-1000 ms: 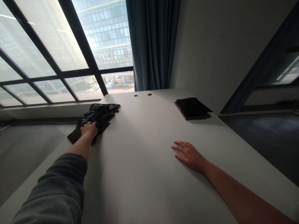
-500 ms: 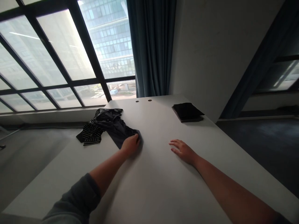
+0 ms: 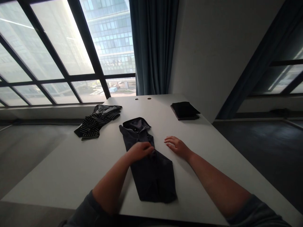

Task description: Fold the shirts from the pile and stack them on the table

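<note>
A dark grey garment [image 3: 153,183] lies lengthwise on the white table in front of me. At its far end is a gaping banded opening with small round fasteners; I cannot tell whether it is a waistband or a collar. My left hand [image 3: 141,150] is closed on a bunched bit of cloth at the garment's middle, its fingertips partly hidden. To the right of the garment, my right hand [image 3: 177,146] rests low over the tabletop, fingers stretched out and holding nothing. A black garment with pale stripes [image 3: 97,121] lies crumpled at the left edge of the table.
The white table [image 3: 104,179] runs away from me toward a blue curtain [image 3: 153,47] and large windows [image 3: 63,41]. A flat folded stack of dark cloth [image 3: 185,111] sits near the right far edge. Two round holes [image 3: 143,99] mark the table's far end.
My left hand has drawn the dark grey garment off the striped one, toward me and to the right, and it now lies stretched out. My right hand has barely shifted.
</note>
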The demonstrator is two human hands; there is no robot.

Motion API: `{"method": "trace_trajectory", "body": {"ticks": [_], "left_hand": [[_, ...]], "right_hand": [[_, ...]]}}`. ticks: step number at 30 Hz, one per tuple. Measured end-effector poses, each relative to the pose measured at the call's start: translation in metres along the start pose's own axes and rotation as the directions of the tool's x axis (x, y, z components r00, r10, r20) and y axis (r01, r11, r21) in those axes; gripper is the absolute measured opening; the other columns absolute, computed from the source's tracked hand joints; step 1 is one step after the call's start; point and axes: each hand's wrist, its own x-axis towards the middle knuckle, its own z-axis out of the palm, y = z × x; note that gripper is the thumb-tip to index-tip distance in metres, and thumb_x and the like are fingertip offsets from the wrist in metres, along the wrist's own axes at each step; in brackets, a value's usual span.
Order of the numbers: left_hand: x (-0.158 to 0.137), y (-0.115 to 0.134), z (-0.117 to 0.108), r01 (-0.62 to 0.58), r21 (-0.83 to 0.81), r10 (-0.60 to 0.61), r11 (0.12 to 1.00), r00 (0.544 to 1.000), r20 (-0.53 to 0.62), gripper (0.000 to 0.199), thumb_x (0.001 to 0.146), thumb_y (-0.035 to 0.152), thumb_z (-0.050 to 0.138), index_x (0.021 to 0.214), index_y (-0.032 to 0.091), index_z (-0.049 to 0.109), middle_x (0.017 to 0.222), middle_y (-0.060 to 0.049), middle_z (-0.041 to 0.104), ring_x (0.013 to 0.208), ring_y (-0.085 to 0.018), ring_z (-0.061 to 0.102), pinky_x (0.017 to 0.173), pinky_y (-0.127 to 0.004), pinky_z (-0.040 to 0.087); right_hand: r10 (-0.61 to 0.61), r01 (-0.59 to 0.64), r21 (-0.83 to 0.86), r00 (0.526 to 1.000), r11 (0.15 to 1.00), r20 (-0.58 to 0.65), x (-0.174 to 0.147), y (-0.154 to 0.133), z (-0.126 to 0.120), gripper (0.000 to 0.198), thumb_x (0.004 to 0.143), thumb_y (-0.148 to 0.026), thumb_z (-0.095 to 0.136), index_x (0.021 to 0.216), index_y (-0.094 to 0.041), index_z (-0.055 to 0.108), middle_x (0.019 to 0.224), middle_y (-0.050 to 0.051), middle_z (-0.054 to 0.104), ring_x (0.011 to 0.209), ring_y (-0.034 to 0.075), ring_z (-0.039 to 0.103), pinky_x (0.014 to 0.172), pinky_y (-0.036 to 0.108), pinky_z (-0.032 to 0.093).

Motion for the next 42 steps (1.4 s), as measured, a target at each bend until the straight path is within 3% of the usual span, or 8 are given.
{"method": "trace_trajectory", "body": {"ticks": [2, 5, 10, 14, 18, 22, 32, 42], "left_hand": [[0.018, -0.032, -0.006, 0.223, 0.115, -0.153, 0.968, 0.888, -0.433, 0.025, 0.101, 0.038, 0.054, 0.1, 0.022, 0.073, 0.095, -0.007, 0.078, 0.089, -0.024, 0.073, 0.082, -0.034, 0.053], [0.043, -0.074, -0.009, 0.324, 0.114, -0.186, 0.939, 0.759, -0.624, 0.028, 0.1, 0.03, 0.055, 0.122, 0.021, 0.069, 0.126, -0.012, 0.074, 0.116, -0.028, 0.069, 0.099, -0.038, 0.05], [0.064, -0.104, -0.009, 0.418, 0.138, -0.27, 0.898, 0.771, -0.576, 0.046, 0.103, 0.046, 0.051, 0.14, 0.022, 0.064, 0.137, -0.013, 0.07, 0.125, -0.031, 0.065, 0.103, -0.041, 0.049], [0.07, -0.106, -0.006, 0.447, 0.281, -0.24, 0.849, 0.801, -0.549, 0.042, 0.1, 0.049, 0.055, 0.13, 0.025, 0.072, 0.128, -0.013, 0.074, 0.119, -0.034, 0.066, 0.102, -0.044, 0.048], [0.072, -0.107, -0.007, 0.434, 0.285, -0.24, 0.855, 0.817, -0.525, 0.034, 0.098, 0.047, 0.057, 0.122, 0.028, 0.074, 0.125, -0.009, 0.075, 0.117, -0.033, 0.065, 0.097, -0.043, 0.048], [0.071, -0.11, -0.009, 0.397, 0.28, -0.212, 0.874, 0.83, -0.517, 0.023, 0.1, 0.04, 0.056, 0.11, 0.026, 0.072, 0.117, -0.008, 0.076, 0.111, -0.03, 0.067, 0.091, -0.038, 0.048], [0.07, -0.117, -0.01, 0.171, -0.037, -0.156, 0.985, 0.764, -0.626, 0.005, 0.096, 0.024, 0.061, 0.094, 0.024, 0.066, 0.099, -0.004, 0.077, 0.095, -0.023, 0.071, 0.086, -0.032, 0.049], [0.062, -0.113, -0.018, 0.089, 0.044, -0.041, 0.995, 0.767, -0.64, 0.01, 0.1, 0.027, 0.055, 0.095, 0.023, 0.063, 0.103, -0.005, 0.074, 0.096, -0.023, 0.069, 0.086, -0.033, 0.05]], "right_hand": [[-0.072, 0.071, 0.027, 0.997, 0.997, 0.024, 0.004, -0.014, 0.005, 0.022, 0.1, -0.031, 0.06, 0.112, -0.025, 0.078, 0.123, 0.01, 0.075, 0.123, 0.027, 0.067, 0.111, 0.049, 0.052], [-0.157, 0.149, 0.088, 0.983, 0.985, 0.097, 0.012, -0.04, 0.019, 0.026, 0.102, -0.033, 0.061, 0.121, -0.025, 0.075, 0.134, 0.011, 0.071, 0.131, 0.027, 0.064, 0.113, 0.048, 0.051], [-0.253, 0.204, 0.182, 0.917, 0.962, 0.309, 0.026, -0.075, 0.042, 0.037, 0.1, -0.038, 0.066, 0.132, -0.022, 0.072, 0.144, 0.013, 0.066, 0.133, 0.027, 0.063, 0.115, 0.044, 0.049], [-0.248, 0.158, 0.24, 0.877, 0.958, 0.411, 0.045, -0.083, 0.051, 0.029, 0.103, -0.038, 0.059, 0.115, -0.021, 0.079, 0.103, 0.006, 0.081, 0.097, 0.021, 0.076, 0.095, 0.034, 0.057], [-0.064, 0.043, 0.101, 0.976, 0.994, 0.209, 0.086, -0.069, 0.066, 0.02, 0.1, -0.027, 0.062, 0.107, -0.021, 0.08, 0.095, 0.004, 0.079, 0.084, 0.018, 0.074, 0.083, 0.031, 0.058], [-0.11, 0.107, -0.127, 0.994, 0.986, -0.014, 0.133, -0.042, 0.093, 0.03, 0.088, -0.008, 0.067, 0.112, -0.022, 0.079, 0.127, 0.01, 0.073, 0.121, 0.026, 0.064, 0.111, 0.045, 0.049], [-0.154, 0.156, -0.172, 0.988, 0.973, 0.023, 0.146, -0.007, 0.106, 0.015, 0.094, -0.012, 0.064, 0.095, -0.023, 0.075, 0.101, 0.006, 0.077, 0.106, 0.024, 0.066, 0.109, 0.047, 0.045], [-0.266, 0.265, -0.131, 0.964, 0.955, 0.015, 0.141, -0.026, 0.09, 0.008, 0.097, -0.017, 0.065, 0.098, -0.021, 0.072, 0.098, 0.006, 0.076, 0.097, 0.024, 0.065, 0.101, 0.042, 0.047]]}}
